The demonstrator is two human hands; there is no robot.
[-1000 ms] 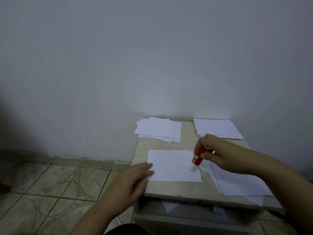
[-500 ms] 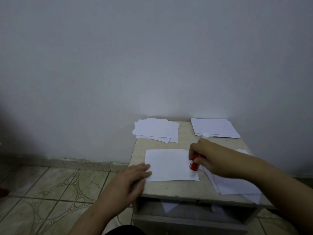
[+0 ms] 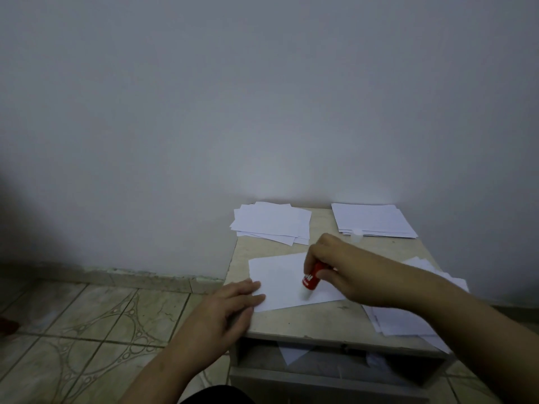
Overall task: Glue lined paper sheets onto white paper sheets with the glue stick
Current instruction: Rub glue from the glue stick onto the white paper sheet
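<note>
Head cam: right hand (image 3: 347, 269) grips the red glue stick (image 3: 312, 277) tip-down on a white sheet (image 3: 280, 275), left hand (image 3: 230, 310) flat, pinning its corner to the worktop (image 3: 320, 319).

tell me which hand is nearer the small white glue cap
Right. The right hand, gripping the glue stick, sits just in front of the cap; the left hand rests at the table's near-left corner.

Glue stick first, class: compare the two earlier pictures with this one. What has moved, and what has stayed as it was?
The right hand has kept its grip on the glue stick and slid it leftward across the sheet, toward the middle. The sheet has turned slightly, its right side now nearer the person. The left hand still presses flat on the sheet's near left corner. The paper stacks at the back and right stay put.
</note>
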